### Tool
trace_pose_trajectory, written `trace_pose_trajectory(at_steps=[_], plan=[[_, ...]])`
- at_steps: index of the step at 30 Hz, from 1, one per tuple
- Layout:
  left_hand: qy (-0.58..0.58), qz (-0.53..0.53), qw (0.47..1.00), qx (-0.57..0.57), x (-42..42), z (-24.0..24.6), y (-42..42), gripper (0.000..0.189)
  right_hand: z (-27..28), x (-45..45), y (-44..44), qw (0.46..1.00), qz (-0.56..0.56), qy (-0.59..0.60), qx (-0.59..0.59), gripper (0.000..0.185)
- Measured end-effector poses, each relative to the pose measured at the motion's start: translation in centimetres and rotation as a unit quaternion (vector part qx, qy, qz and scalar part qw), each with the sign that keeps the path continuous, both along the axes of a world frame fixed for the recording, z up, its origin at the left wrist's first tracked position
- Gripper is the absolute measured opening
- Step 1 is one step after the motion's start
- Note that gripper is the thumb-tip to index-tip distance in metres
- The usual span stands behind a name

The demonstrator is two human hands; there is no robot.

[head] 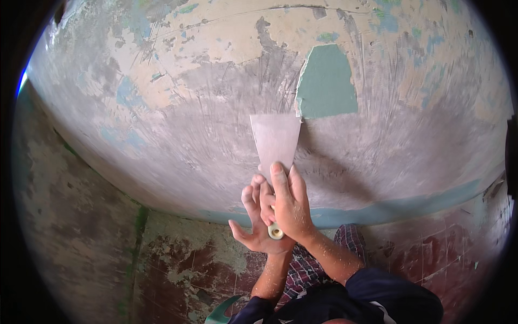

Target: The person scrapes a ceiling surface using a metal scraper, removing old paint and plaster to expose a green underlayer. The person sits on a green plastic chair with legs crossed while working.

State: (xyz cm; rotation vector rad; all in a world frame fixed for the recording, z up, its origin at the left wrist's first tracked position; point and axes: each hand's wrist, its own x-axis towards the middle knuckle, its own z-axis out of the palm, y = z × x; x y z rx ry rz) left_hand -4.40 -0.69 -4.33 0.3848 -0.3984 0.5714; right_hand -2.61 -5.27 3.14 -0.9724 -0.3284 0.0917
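My right hand (293,214) grips the handle of a broad scraper, a putty knife, with the thumb laid along its metal blade (277,139). The blade points away from me, its wide edge at the worn painted wall (202,133). Its right corner is beside the lower left corner of a smooth green paint patch (330,83) with a ragged pale left edge. My left hand (259,235) has its palm turned up and fingers spread. It lies under the pale handle end (276,231), which has a hole in it. Pale flakes dot both forearms.
Blue, green and cream paint remnants mottle the wall. A blue band (376,210) runs along its bottom. Below is a red floor (174,263) with pale residue. Another worn surface (81,227) meets it at the left. Part of a green object (222,311) shows near my left sleeve.
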Motion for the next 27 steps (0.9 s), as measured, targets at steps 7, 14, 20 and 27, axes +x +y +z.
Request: trace_pose_trajectory(at_steps=[7,14,20,27], plan=[[-0.024,-0.020,0.999,-0.005,-0.3,-0.2,-0.6,0.082,0.2,-0.4,-0.4,1.000,-0.019,-0.014,-0.017,0.032],[-0.044,-0.032,0.998,-0.037,0.5,2.8,-0.6,0.082,2.5,0.7,-0.5,0.999,-0.013,-0.033,-0.013,0.035],[-0.020,-0.039,0.998,-0.040,-0.1,1.6,0.0,0.085,1.8,0.1,-0.4,1.000,0.007,-0.022,0.013,0.038],[-0.031,0.001,1.000,0.005,-1.2,1.5,-0.3,0.084,0.5,-0.3,-0.5,0.999,0.024,-0.025,0.007,0.037]])
